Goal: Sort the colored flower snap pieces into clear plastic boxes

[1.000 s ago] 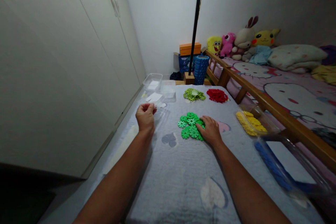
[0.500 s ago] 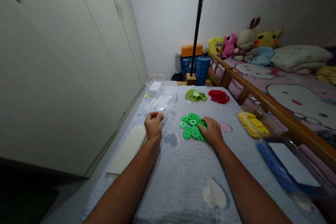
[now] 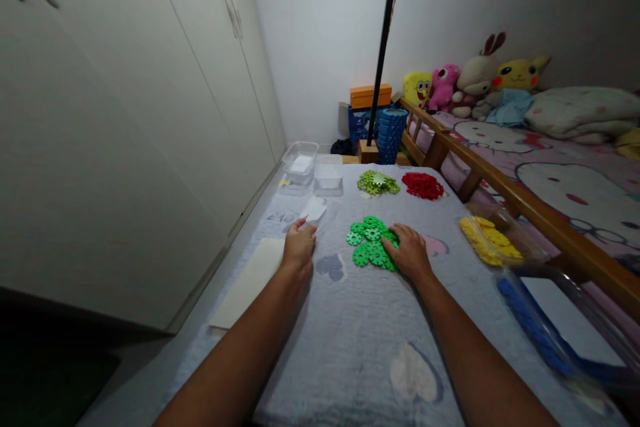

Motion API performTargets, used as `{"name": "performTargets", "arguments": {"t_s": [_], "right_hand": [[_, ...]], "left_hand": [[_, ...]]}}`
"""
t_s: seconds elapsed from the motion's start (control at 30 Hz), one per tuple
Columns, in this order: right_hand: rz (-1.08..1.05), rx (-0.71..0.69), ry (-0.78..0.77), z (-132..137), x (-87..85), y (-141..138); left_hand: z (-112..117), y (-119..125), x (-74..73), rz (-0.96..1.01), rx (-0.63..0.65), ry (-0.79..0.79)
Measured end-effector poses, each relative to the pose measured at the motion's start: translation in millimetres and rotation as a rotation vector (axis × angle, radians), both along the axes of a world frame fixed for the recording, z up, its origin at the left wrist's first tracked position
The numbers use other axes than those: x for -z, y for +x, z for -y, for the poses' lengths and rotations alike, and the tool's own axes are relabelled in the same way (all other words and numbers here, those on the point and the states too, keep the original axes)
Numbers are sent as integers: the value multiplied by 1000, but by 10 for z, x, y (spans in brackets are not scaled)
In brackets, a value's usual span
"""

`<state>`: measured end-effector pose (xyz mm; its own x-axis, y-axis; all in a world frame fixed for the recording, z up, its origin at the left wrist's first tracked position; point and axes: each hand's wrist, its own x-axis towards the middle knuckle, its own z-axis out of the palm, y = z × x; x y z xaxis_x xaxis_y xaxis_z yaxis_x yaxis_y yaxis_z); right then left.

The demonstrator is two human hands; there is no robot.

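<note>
My left hand (image 3: pixel 299 245) is closed at the near edge of a clear plastic container with a white label (image 3: pixel 314 209); its see-through outline is faint. My right hand (image 3: pixel 410 250) lies on the right side of a pile of green notched plastic discs (image 3: pixel 370 250), thumb and fingers apart, touching the discs. The palm and some discs under it are hidden. Behind the pile sit lime-green snowflake pieces (image 3: pixel 377 182) and a heap of red pieces (image 3: pixel 423 185).
Two clear boxes, a left one (image 3: pixel 300 160) and a right one (image 3: pixel 329 177), stand at the far left. A cream flat board (image 3: pixel 250 287) lies left. Boxes of yellow pieces (image 3: pixel 490 240) and blue pieces (image 3: pixel 535 320) line the right, beside a wooden bed rail (image 3: pixel 480 173).
The clear container by my left hand has tilted and come down, showing more of the far box. My right hand stays on the green discs. The view has shifted slightly.
</note>
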<state>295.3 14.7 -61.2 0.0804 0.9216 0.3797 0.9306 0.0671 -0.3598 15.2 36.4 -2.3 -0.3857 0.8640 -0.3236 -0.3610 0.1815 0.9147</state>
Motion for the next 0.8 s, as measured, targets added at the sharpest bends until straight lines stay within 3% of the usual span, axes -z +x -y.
{"name": "performTargets", "arguments": {"t_s": [0.13, 0.23, 0.33, 0.47, 0.6, 0.8], "right_hand": [[-5, -6, 5, -3, 5, -2], [-5, -14, 12, -7, 14, 1], [-8, -13, 11, -7, 18, 9], [-11, -16, 3, -6, 8, 16], [-15, -12, -2, -2, -11, 7], [-35, -15, 5, 19, -22, -6]], "left_hand": [[116, 21, -178, -72, 77, 4], [22, 33, -346, -272, 149, 108], [-297, 9, -547, -704, 195, 180], [-875, -77, -740, -1346, 320, 96], [-1317, -179, -743, -1683, 457, 75], [-1644, -278, -699, -1793, 616, 38]]}}
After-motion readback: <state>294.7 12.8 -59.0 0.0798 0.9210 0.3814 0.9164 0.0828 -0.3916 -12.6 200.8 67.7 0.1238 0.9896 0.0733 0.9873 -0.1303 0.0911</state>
